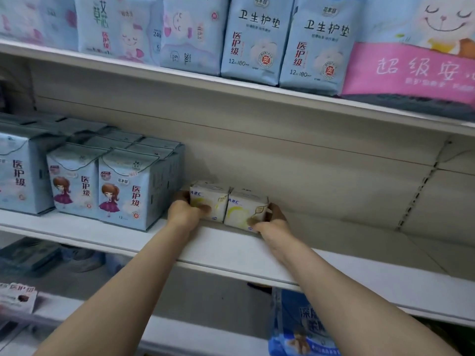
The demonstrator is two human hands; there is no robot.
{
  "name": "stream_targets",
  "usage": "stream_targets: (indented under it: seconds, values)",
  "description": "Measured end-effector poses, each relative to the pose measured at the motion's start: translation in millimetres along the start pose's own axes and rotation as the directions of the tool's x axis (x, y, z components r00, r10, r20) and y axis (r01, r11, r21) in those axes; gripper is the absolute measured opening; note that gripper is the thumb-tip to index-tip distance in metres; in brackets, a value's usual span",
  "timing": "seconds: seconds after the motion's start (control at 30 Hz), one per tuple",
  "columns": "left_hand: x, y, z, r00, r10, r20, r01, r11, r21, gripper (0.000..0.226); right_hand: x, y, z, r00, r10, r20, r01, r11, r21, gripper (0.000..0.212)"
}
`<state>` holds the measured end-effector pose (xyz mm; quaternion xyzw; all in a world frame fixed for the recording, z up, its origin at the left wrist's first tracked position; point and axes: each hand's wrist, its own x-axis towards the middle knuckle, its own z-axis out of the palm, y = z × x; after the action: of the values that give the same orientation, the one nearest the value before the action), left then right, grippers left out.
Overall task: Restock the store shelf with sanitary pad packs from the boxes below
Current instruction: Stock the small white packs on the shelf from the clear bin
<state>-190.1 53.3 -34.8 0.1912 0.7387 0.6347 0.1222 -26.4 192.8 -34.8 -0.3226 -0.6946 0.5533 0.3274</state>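
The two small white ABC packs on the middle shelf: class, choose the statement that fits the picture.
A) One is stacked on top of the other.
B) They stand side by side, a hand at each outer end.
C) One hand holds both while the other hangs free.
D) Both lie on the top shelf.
B: the two white ABC packs stand side by side on the middle shelf, the left hand and the right hand gripping the outer ends.

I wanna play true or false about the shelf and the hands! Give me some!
1. Both hands hold small white packs. True: the left hand grips the left white pack, the right hand the right white pack.
2. The white packs sit on the top shelf. False: they're on the middle shelf.
3. Blue packs with a cartoon girl stand left of the hands. True.
4. The white packs are far apart. False: they touch.
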Motion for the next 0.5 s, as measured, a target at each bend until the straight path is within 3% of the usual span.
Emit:
stream_targets:
  seconds: [0.17,0.27,0.37,0.5]
  values:
    - [19.6,1.8,11.0,0.997,-0.005,-0.083,0.002,1.0,-0.031,0.046,28.1,1.5,20.2,0.999,-0.016,-0.037,0.009,0.987,-0.162,0.061]
    - [30.9,2.2,14.0,0.995,0.019,-0.099,-0.012,0.998,0.062,0.045,41.5,7.3,30.2,0.996,-0.008,-0.084,-0.011,0.975,-0.22,0.069]
    - [42.9,0.1,17.4,0.994,0.03,-0.108,-0.015,0.991,0.134,0.05,48.9,7.1,34.6,0.991,0.021,-0.135,-0.055,0.966,-0.254,0.06]
    - [47.3,-0.3,19.5,0.988,0.002,-0.154,0.013,0.995,0.098,0.052,63.0,9.6,40.9,0.989,-0.014,-0.146,-0.025,0.965,-0.26,0.054]
